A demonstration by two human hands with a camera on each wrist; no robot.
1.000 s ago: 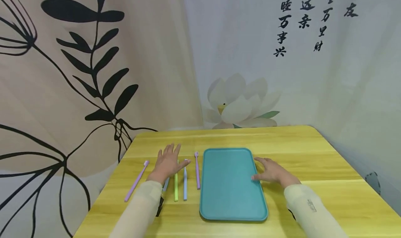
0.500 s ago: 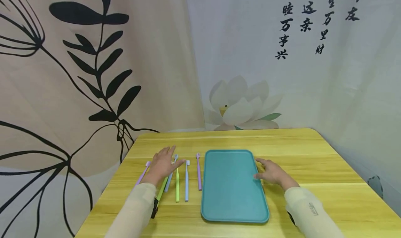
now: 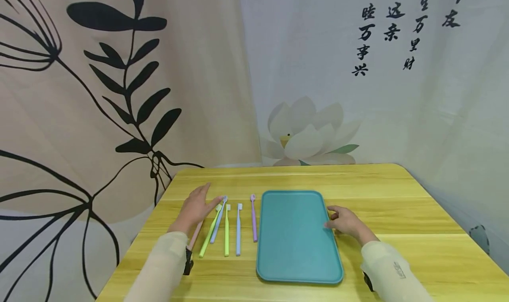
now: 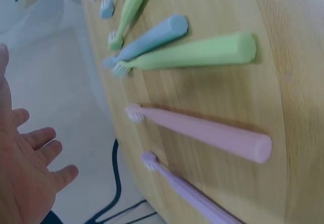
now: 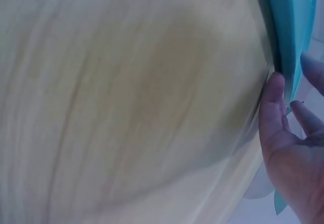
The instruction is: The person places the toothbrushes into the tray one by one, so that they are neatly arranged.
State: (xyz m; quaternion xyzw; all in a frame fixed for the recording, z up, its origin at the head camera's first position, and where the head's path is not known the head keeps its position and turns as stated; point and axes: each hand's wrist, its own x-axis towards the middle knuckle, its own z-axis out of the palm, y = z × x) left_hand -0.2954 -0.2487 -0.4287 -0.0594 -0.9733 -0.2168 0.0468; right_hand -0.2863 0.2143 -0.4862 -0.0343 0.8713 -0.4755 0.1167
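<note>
My left hand [image 3: 195, 209] is spread, fingers extended, over the left of a row of toothbrushes; nothing is in it. In the left wrist view, it hangs apart from a pink toothbrush [image 4: 202, 127] and a purple toothbrush [image 4: 190, 191], the latter hidden by hand and sleeve in the head view. To its right lie a green toothbrush [image 3: 208, 235] beside a blue toothbrush [image 3: 218, 224], then another green toothbrush [image 3: 226, 233] and blue toothbrush [image 3: 238, 233]. My right hand [image 3: 347, 223] holds the right rim of a teal tray [image 3: 298, 235], thumb over the rim, fingers along its outer side.
Another purple toothbrush [image 3: 254, 222] lies right beside the tray's left edge. Everything rests on a wooden table [image 3: 381, 191]. Behind it hangs a printed curtain [image 3: 214, 72] with leaves, a flower and writing.
My left hand has moved left, uncovering a green and a blue toothbrush and now covering the far-left purple one. The right hand stays at the tray, fingers a little more bent. The view shifts slightly.
</note>
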